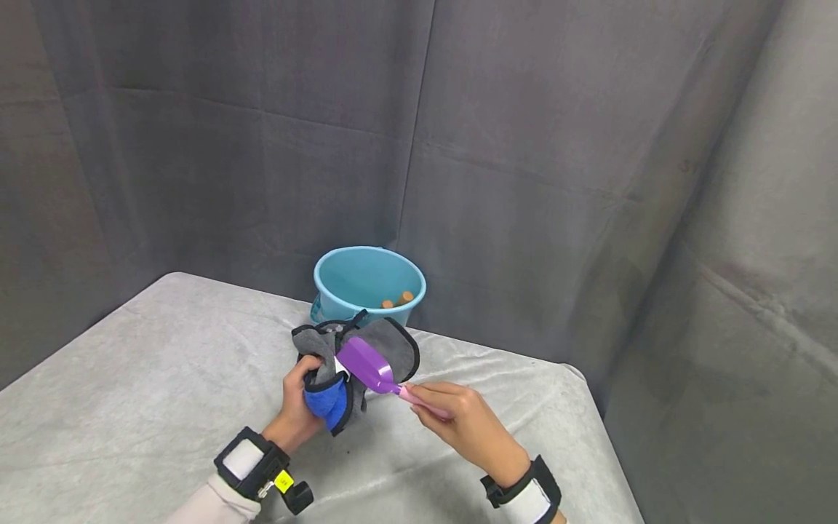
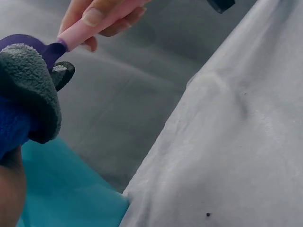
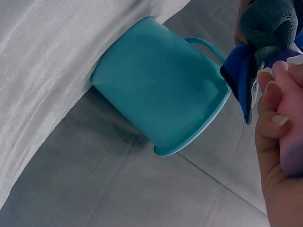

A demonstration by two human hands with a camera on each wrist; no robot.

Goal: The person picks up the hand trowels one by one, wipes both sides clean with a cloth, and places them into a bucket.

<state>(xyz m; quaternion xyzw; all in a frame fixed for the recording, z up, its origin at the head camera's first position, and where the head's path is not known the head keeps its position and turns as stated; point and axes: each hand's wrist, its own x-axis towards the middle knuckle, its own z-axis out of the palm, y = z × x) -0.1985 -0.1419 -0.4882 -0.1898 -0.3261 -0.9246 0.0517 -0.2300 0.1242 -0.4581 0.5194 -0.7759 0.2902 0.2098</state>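
Note:
My left hand [image 1: 300,404] grips a bunched cloth [image 1: 330,404], grey on one side and blue on the other, with dark edging. In my right hand [image 1: 471,422] the pink handle [image 2: 90,29] of a small trowel is pinched between thumb and fingers. The trowel's purple blade [image 1: 366,364] points up and left and lies against the grey side of the cloth. Part of the blade is hidden by cloth in the left wrist view. In the right wrist view, fingers [image 3: 272,123] wrap the pink handle.
A light blue bucket [image 1: 327,298] stands behind the cloth, near the table's far edge. Inside it show brown rounded ends [image 1: 404,298] of something. Pale cloth covers the table [image 1: 164,378]; grey curtains [image 1: 524,182] hang behind and at the sides.

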